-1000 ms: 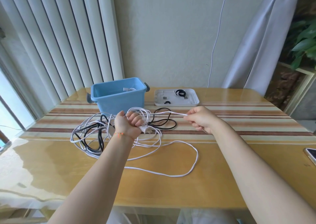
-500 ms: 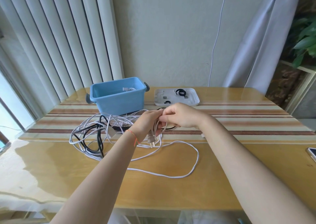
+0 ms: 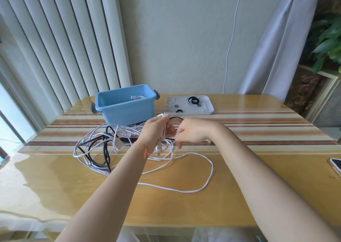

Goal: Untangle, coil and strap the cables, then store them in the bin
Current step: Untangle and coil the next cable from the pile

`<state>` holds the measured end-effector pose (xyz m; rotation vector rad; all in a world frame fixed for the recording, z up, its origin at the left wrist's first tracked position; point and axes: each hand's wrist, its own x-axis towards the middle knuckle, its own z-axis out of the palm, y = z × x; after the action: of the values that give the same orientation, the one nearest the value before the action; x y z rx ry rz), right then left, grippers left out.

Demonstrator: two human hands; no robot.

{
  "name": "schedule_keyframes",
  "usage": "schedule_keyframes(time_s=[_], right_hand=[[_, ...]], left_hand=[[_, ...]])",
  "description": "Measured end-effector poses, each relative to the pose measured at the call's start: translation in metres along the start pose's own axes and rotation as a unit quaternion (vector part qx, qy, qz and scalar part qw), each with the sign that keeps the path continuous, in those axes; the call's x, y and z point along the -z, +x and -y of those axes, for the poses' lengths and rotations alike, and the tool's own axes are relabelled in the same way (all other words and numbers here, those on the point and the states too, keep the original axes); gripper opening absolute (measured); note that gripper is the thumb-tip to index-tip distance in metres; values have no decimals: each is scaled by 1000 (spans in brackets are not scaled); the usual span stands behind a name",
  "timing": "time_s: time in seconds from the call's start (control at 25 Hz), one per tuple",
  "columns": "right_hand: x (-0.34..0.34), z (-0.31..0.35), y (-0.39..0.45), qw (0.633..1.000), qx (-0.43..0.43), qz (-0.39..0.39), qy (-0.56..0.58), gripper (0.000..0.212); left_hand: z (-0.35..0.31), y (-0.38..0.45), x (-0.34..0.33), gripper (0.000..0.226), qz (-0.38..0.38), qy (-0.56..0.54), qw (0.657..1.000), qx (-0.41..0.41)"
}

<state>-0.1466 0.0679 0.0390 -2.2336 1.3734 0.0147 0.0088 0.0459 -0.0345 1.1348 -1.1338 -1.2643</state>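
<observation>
A tangle of white and black cables (image 3: 103, 147) lies on the table left of centre. From it a long white cable (image 3: 204, 184) loops out to the right and back. My left hand (image 3: 156, 131) holds a small upright bundle of white cable loops, with a plug hanging below the palm. My right hand (image 3: 190, 132) is right beside it, its fingers curled and pinching the white cable at the bundle. The blue bin (image 3: 127, 103) stands behind the hands and has a white cable inside.
A white tray (image 3: 208, 106) with black straps sits right of the bin. A phone (image 3: 335, 165) lies at the table's right edge. Blinds, a wall with a hanging white cord, a curtain and a plant stand behind the table (image 3: 258, 195).
My right hand, which had drawn the white cable out to the right, came back to my left hand. The left hand turned upright with more loops in it.
</observation>
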Motion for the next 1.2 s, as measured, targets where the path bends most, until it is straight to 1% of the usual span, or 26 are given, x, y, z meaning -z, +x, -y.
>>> schedule_keyframes(time_s=[0.08, 0.12, 0.16, 0.24, 0.32, 0.4, 0.48, 0.52, 0.6, 0.68, 0.72, 0.76, 0.84, 0.92, 1.0, 1.04, 1.08, 1.12, 1.16, 1.2], right_hand=[[-2, 0, 3, 993, 43, -20, 107, 25], [-2, -3, 5, 986, 57, -48, 149, 25], [-1, -7, 8, 979, 66, -84, 171, 26], [-3, -18, 13, 966, 70, -136, 207, 29], [-6, -28, 18, 951, 73, -140, 267, 29], [-8, -34, 22, 935, 86, -121, 322, 20], [-8, -37, 23, 930, 90, -110, 338, 10], [-8, -39, 23, 933, 80, -111, 332, 11], [-7, -45, 23, 946, 31, -131, 296, 29], [-9, -50, 22, 957, -36, -157, 242, 51], [-12, -51, 23, 957, -61, -164, 231, 58], [-16, -53, 25, 955, -72, -169, 232, 61], [-21, -57, 31, 947, -69, -180, 258, 57], [-21, -62, 35, 941, -61, -182, 280, 42], [-18, -68, 35, 944, -56, -160, 284, 15], [-17, -71, 34, 944, -62, -147, 287, 8], [-17, -75, 33, 943, -73, -138, 293, 10], [-18, -77, 32, 942, -85, -127, 299, 12], [-19, -78, 31, 945, -93, -115, 292, 11], [-20, -77, 30, 955, -94, -99, 263, 8]], left_hand=[[5, -3, -1, 31, 42, 58, 997, -4], [6, -5, -1, 29, 70, 64, 996, 2], [5, -7, 1, 32, 98, 55, 994, 17], [0, -12, 4, 40, 149, 27, 985, 83], [-4, -16, 5, 48, 210, -13, 968, 139], [-2, -18, 7, 51, 253, -87, 950, 163], [4, -15, 11, 48, 259, -178, 935, 166], [7, -14, 13, 48, 262, -212, 926, 170], [12, -12, 19, 49, 277, -226, 916, 180], [14, -13, 21, 51, 300, -195, 914, 189], [13, -14, 19, 51, 308, -182, 914, 190], [11, -16, 17, 52, 307, -173, 917, 188], [9, -15, 13, 52, 276, -184, 927, 174], [9, -10, 14, 49, 218, -272, 924, 154], [13, -3, 18, 51, 141, -399, 895, 142], [14, 0, 21, 54, 96, -447, 879, 136], [14, 3, 25, 59, 51, -476, 869, 127], [14, 5, 28, 64, 11, -486, 866, 117], [12, 7, 29, 65, -16, -481, 870, 107], [10, 7, 28, 62, -33, -465, 879, 98]])
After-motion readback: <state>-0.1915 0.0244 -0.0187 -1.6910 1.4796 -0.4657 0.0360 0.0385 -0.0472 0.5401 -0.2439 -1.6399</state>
